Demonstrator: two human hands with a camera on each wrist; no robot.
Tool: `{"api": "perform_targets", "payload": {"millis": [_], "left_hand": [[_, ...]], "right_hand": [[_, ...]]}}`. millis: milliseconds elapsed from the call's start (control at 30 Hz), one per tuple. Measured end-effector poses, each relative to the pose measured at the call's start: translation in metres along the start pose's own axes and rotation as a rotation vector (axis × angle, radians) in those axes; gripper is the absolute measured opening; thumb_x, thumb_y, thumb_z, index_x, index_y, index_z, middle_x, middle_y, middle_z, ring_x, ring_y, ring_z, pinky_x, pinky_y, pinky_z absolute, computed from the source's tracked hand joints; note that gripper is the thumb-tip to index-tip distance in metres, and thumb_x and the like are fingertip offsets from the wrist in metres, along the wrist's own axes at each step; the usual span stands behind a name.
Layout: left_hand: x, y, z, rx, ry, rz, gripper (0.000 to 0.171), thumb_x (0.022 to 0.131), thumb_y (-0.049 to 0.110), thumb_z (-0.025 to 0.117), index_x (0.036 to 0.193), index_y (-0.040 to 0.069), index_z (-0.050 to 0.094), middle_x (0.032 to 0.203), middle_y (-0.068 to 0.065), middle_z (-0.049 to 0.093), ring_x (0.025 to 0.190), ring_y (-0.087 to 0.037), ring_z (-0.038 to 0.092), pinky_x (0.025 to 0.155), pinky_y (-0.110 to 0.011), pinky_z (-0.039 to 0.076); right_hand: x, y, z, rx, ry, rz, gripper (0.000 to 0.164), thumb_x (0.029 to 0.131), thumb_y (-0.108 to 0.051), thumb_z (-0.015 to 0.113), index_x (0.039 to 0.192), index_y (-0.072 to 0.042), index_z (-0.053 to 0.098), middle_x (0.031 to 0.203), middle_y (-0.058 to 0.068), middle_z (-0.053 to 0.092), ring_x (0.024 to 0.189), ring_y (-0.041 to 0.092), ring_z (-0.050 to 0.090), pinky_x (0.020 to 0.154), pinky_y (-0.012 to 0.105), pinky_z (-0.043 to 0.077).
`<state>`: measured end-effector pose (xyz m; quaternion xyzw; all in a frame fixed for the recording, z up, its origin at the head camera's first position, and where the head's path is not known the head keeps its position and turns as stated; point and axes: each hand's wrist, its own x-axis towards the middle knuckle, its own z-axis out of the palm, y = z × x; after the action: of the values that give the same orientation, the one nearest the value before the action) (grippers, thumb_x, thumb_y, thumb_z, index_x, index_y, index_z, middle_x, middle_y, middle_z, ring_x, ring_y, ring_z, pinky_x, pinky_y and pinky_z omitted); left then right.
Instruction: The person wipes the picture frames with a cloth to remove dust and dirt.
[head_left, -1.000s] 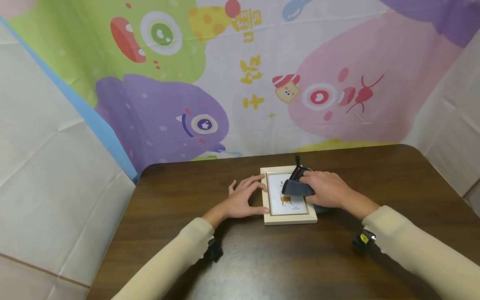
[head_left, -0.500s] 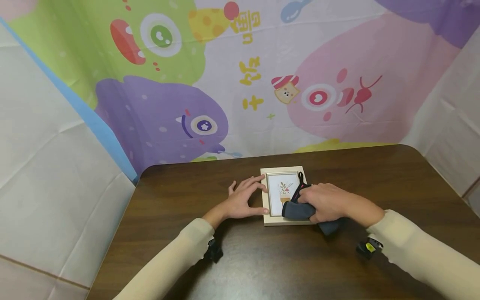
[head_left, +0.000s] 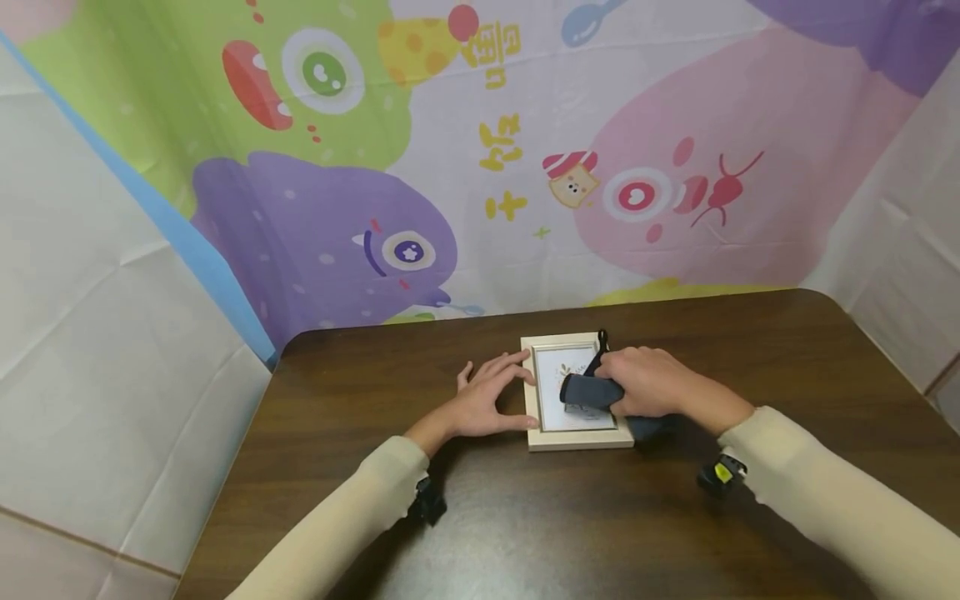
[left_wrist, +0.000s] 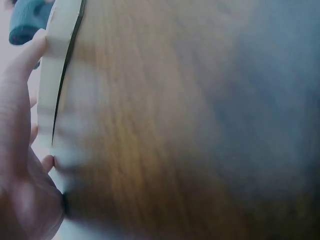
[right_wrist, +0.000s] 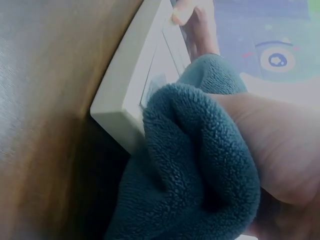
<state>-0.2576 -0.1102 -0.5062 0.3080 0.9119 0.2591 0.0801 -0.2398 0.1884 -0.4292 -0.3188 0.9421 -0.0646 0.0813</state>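
A picture frame point(head_left: 580, 443) with a cream border lies flat on the brown table, a potted-plant print behind its pane. My left hand point(head_left: 483, 406) rests at its left edge, fingertips and thumb spread along the border; the left wrist view shows the thumb against the frame's side point(left_wrist: 54, 75). In my right hand point(head_left: 649, 382) is a bunched grey-blue cloth point(head_left: 592, 392) with a black loop, which lies over the right-hand part of the pane and hides some of the print. Up close, the cloth point(right_wrist: 190, 155) looks thick and fluffy.
The dark wood-grain table point(head_left: 525, 517) extends around the frame. Behind it hangs a curtain point(head_left: 517, 275) printed with cartoon monsters, close to the table's back edge. Pale panels stand at both sides. A small black device is strapped to each wrist.
The right hand and cloth slid toward the near edge of the frame, then back up to the pane's middle right. The left hand and the frame stayed put.
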Motion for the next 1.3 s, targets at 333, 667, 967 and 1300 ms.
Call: {"api": "perform_targets", "payload": {"millis": [333, 667, 967, 1300], "left_hand": [[-0.001, 0.001, 0.000, -0.006, -0.006, -0.014, 0.057, 0.082, 0.065, 0.073, 0.128, 0.038, 0.051, 0.170, 0.016, 0.019, 0.160, -0.025, 0.017, 0.116, -0.076, 0.002], [-0.001, 0.002, 0.000, -0.013, -0.002, -0.004, 0.056, 0.083, 0.063, 0.072, 0.128, 0.037, 0.052, 0.170, 0.013, 0.020, 0.159, -0.029, 0.018, 0.115, -0.077, 0.003], [-0.001, 0.002, -0.001, 0.003, -0.006, -0.015, 0.057, 0.083, 0.065, 0.071, 0.129, 0.038, 0.051, 0.170, 0.015, 0.019, 0.160, -0.027, 0.018, 0.116, -0.076, 0.003], [-0.001, 0.000, 0.000, 0.010, 0.000, -0.014, 0.056, 0.083, 0.066, 0.071, 0.128, 0.039, 0.050, 0.170, 0.016, 0.018, 0.160, -0.025, 0.017, 0.116, -0.076, 0.003]], "right_hand": [[0.024, 0.018, 0.007, -0.070, 0.118, 0.120, 0.046, 0.081, -0.025, 0.081, 0.125, -0.011, 0.072, 0.125, 0.014, 0.068, 0.099, 0.032, 0.070, 0.074, 0.050, 0.057], [0.033, 0.027, 0.013, -0.040, 0.169, 0.218, 0.049, 0.085, -0.027, 0.080, 0.130, -0.009, 0.068, 0.127, 0.013, 0.065, 0.102, 0.032, 0.068, 0.077, 0.051, 0.057], [0.032, 0.023, 0.010, -0.058, 0.129, 0.201, 0.050, 0.083, -0.029, 0.080, 0.128, -0.010, 0.069, 0.127, 0.013, 0.065, 0.099, 0.030, 0.068, 0.076, 0.050, 0.057], [0.018, 0.009, 0.001, -0.032, -0.021, 0.113, 0.058, 0.081, -0.030, 0.080, 0.132, -0.007, 0.066, 0.145, 0.023, 0.057, 0.117, 0.040, 0.066, 0.085, 0.053, 0.056]]}}
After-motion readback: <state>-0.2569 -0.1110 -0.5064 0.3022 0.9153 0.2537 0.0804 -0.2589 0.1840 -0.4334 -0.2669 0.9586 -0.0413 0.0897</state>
